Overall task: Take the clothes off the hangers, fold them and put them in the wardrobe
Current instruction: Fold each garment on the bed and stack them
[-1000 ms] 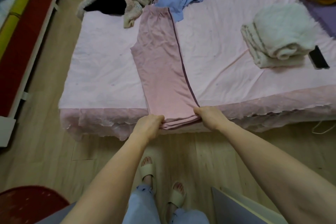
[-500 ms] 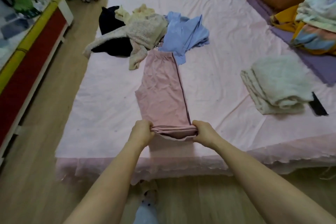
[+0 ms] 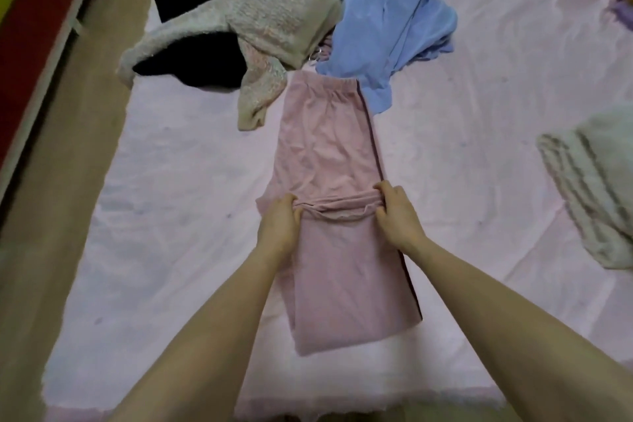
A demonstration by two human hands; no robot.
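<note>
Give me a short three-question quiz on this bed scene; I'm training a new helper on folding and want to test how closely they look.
1. True or false: both the left hand and the right hand grip the hem end of the pink trousers.
2. Which garment touches the trousers' waistband on its right side?
A. blue garment
B. black garment
C. folded white garment
3. Fill in: the dark stripe on the trousers runs along their ___ edge.

Key
1. True; the hem is brought over the trousers, well short of the waistband.
2. A
3. Right
</note>
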